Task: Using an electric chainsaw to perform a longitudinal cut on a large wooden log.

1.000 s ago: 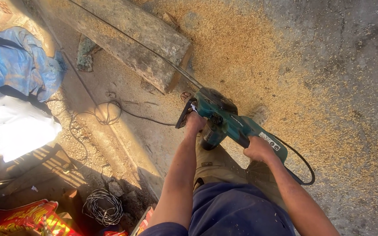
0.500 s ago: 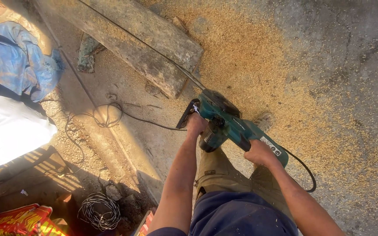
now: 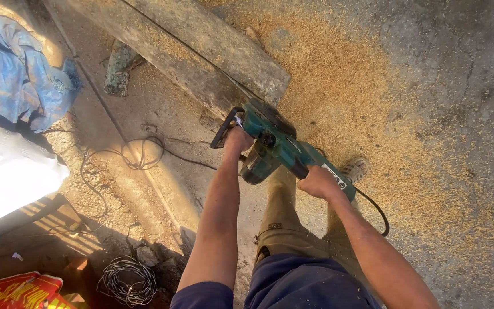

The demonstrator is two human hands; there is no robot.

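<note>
I hold a teal electric chainsaw [image 3: 281, 146] over the near end of a thick wooden beam [image 3: 201, 48] lying on the ground. My left hand [image 3: 237, 140] grips the saw's black front handle. My right hand [image 3: 317, 182] is closed around the rear grip. The saw's thin bar runs along the beam's top towards the upper left. A black power cord [image 3: 375, 209] loops out behind the saw. Sawdust [image 3: 338, 86] covers the ground to the right of the beam.
A blue cloth [image 3: 15, 80] and a white sheet [image 3: 7, 171] lie at left. A black cable [image 3: 144, 151] trails across the ground. A coil of wire [image 3: 127, 280] sits by a red sack [image 3: 15, 292] at the bottom left. My shoe [image 3: 354, 169] stands beneath the saw.
The view has drifted so the beam and saw sit slightly lower and further right. Both hands keep their grip on the saw.
</note>
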